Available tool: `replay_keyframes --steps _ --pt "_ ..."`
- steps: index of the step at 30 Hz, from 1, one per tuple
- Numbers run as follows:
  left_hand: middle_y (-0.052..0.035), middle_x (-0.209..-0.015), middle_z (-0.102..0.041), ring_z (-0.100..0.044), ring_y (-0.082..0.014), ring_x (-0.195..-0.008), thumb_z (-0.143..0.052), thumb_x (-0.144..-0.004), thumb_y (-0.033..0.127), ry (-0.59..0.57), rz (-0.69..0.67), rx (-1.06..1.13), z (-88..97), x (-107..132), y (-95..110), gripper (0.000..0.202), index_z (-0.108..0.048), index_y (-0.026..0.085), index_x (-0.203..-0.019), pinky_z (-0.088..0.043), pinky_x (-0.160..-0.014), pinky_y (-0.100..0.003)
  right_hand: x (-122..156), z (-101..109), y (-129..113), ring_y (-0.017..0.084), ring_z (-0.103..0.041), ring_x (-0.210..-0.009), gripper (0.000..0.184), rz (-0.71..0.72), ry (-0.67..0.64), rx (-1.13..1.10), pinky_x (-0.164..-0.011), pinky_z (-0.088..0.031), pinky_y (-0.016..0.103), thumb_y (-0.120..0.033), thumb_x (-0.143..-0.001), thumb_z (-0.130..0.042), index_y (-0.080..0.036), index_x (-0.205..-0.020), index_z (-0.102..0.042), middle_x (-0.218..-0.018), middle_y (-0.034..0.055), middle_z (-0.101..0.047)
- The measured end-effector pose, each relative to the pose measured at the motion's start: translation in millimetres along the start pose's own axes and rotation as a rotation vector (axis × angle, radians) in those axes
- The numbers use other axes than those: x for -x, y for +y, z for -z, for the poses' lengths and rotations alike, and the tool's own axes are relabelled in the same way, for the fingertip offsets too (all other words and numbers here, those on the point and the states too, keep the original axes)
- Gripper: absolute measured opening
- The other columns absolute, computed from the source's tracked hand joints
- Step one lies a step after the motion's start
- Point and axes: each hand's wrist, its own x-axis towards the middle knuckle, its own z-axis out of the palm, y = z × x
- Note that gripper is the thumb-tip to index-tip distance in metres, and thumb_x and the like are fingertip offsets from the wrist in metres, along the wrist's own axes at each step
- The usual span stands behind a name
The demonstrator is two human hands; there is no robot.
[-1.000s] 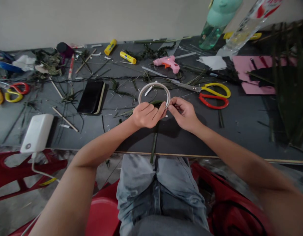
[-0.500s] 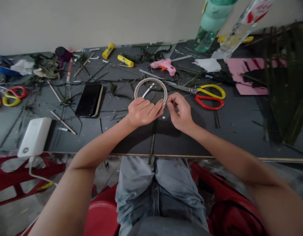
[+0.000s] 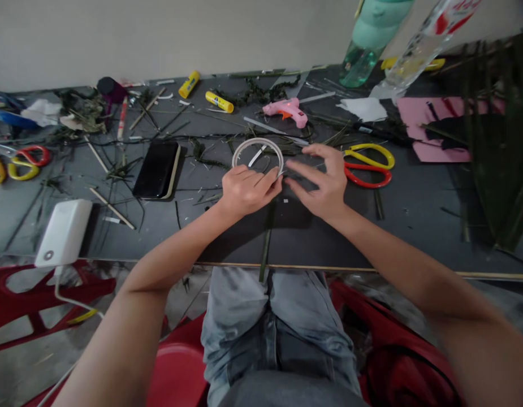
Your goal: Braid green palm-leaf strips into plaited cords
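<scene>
A thin white tape roll point(image 3: 258, 141) is held above the dark table by my left hand point(image 3: 246, 191), whose fingers close on its near side. Just right of the ring is my right hand point(image 3: 323, 185), fingers spread and holding nothing that I can see; its fingertips are close to the ring's edge. Behind the right hand lie scissors point(image 3: 390, 155) with one yellow and one red handle, the blades mostly covered by that hand. A white strip point(image 3: 258, 155) shows through the ring. Below my left hand a green leaf strip point(image 3: 266, 243) hangs over the table's front edge.
A pink glue gun point(image 3: 289, 111) lies behind the ring, near yellow glue sticks point(image 3: 219, 102). Left are a black phone point(image 3: 156, 169) and a white power bank point(image 3: 64, 233). Bottles point(image 3: 367, 51), pink card point(image 3: 431, 150) and large leaves point(image 3: 498, 152) occupy the right. Leaf scraps litter the table.
My right hand has let go near the ring's edge, opened its fingers and shifted right. The left hand keeps its hold on the tape roll. The view has moved slightly.
</scene>
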Motion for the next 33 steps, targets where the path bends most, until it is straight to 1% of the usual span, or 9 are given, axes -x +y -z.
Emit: replay_keyframes --steps 2,4,8,10,14,20,25,29,33 --pt "0.0018 -0.048 -0.052 -0.048 -0.0117 -0.047 -0.055 -0.096 0.035 -0.008 -0.020 -0.013 -0.4 2 1 0.026 -0.077 0.021 -0.098 -0.028 -0.055 -0.031 2 -1 0 0.028 -0.062 -0.113 0.016 0.040 -0.015 0.047 -0.100 -0.047 0.054 -0.040 -0.092 -0.062 -0.033 -0.102 -0.073 -0.117 0.0044 -0.065" --pt "0.0014 -0.049 -0.053 -0.048 -0.0116 -0.047 -0.056 -0.095 0.036 -0.005 -0.055 -0.037 -1.1 4 2 0.026 -0.077 0.021 -0.100 -0.027 -0.054 -0.030 3 0 -1 0.027 -0.063 -0.109 0.015 0.061 -0.015 0.083 -0.100 -0.046 0.054 -0.038 -0.092 -0.061 -0.032 -0.093 -0.074 -0.112 0.0032 -0.067" --pt "0.0005 -0.053 -0.056 -0.051 -0.0127 -0.051 -0.058 -0.095 0.033 0.073 -0.140 -0.112 -3.8 6 1 0.023 -0.076 0.021 -0.103 -0.029 -0.057 -0.031 2 5 -5 0.031 -0.062 -0.116 0.025 0.030 -0.076 0.131 -0.104 -0.043 0.058 -0.043 -0.090 -0.060 -0.031 -0.108 -0.073 -0.121 0.0064 -0.067" --pt "0.0006 -0.053 -0.056 -0.050 -0.0126 -0.051 -0.057 -0.096 0.032 0.065 -0.139 -0.112 -5.7 5 0 0.024 -0.077 0.021 -0.100 -0.030 -0.058 -0.031 2 7 -6 0.033 -0.060 -0.120 0.029 0.029 -0.061 0.159 -0.104 -0.043 0.059 -0.043 -0.091 -0.060 -0.031 -0.114 -0.071 -0.127 0.0081 -0.065" --pt "-0.0001 -0.054 -0.058 -0.052 -0.0126 -0.053 -0.054 -0.097 0.034 -0.017 -0.098 -0.060 -8.8 4 -4 0.026 -0.076 0.020 -0.100 -0.031 -0.058 -0.031 1 5 -6 0.030 -0.063 -0.118 0.015 0.111 0.001 0.176 -0.103 -0.043 0.057 -0.037 -0.093 -0.061 -0.032 -0.098 -0.075 -0.126 0.0060 -0.068" --pt "-0.0047 -0.066 -0.067 -0.062 -0.0169 -0.065 -0.050 -0.100 0.034 -0.084 -0.044 0.086 -13.3 4 0 0.030 -0.073 0.017 -0.108 -0.040 -0.068 -0.034 1 2 -3 0.030 -0.062 -0.120 0.020 0.074 -0.093 0.192 -0.109 -0.038 0.059 -0.037 -0.097 -0.053 -0.027 -0.092 -0.069 -0.126 0.0061 -0.067" --pt "-0.0069 -0.077 -0.074 -0.067 -0.0185 -0.075 -0.047 -0.100 0.031 -0.029 0.087 0.136 -21.8 6 6 0.031 -0.073 0.016 -0.107 -0.043 -0.079 -0.037 3 -4 0 0.027 -0.061 -0.118 0.019 0.145 -0.161 0.201 -0.111 -0.036 0.058 -0.031 -0.100 -0.046 -0.024 -0.098 -0.063 -0.123 0.0080 -0.067" --pt "-0.0034 -0.073 -0.072 -0.066 -0.0168 -0.074 -0.050 -0.098 0.028 -0.004 0.044 0.138 -25.6 10 6 0.027 -0.073 0.019 -0.110 -0.042 -0.079 -0.036 3 -6 0 0.027 -0.059 -0.118 0.017 0.108 -0.206 0.204 -0.113 -0.032 0.057 -0.030 -0.099 -0.046 -0.023 -0.096 -0.061 -0.119 0.0083 -0.066" --pt "-0.0022 -0.066 -0.068 -0.063 -0.0163 -0.068 -0.052 -0.097 0.029 0.031 0.008 0.075 -24.6 12 4 0.027 -0.072 0.020 -0.113 -0.042 -0.076 -0.036 6 -6 -12 0.028 -0.058 -0.117 0.015 0.011 -0.187 0.203 -0.108 -0.035 0.055 -0.029 -0.098 -0.045 -0.022 -0.097 -0.059 -0.117 0.0091 -0.065"
